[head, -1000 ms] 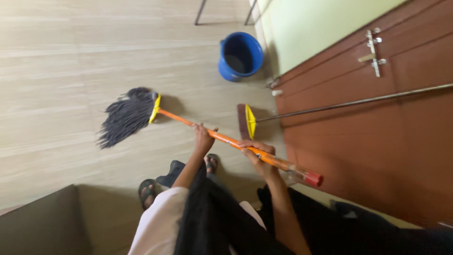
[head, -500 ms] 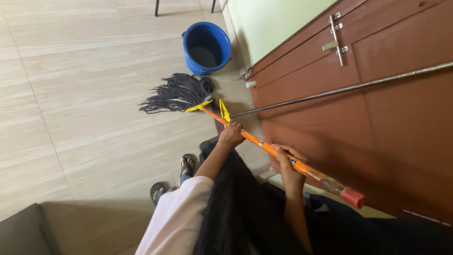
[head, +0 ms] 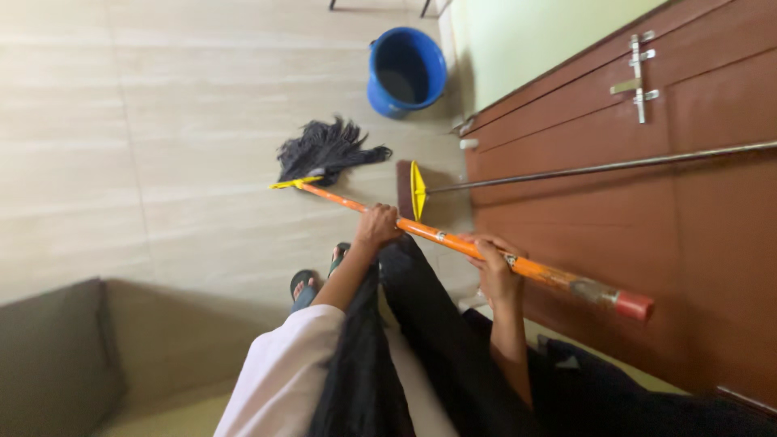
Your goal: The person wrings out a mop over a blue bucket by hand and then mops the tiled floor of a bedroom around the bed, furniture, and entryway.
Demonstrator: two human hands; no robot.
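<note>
Both hands — left hand (head: 378, 224), right hand (head: 494, 271) — stay clenched on the orange mop handle (head: 453, 241); the dark string mop head (head: 328, 150) has swung back from beside the blue plastic bucket (head: 407, 71) — another floor stroke

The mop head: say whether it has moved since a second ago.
Yes. The mop head swept from open floor toward the blue bucket and the door.

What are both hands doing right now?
Left hand: closed around the orange mop handle, lower down.
Right hand: closed around the same handle, nearer its red end.
</note>
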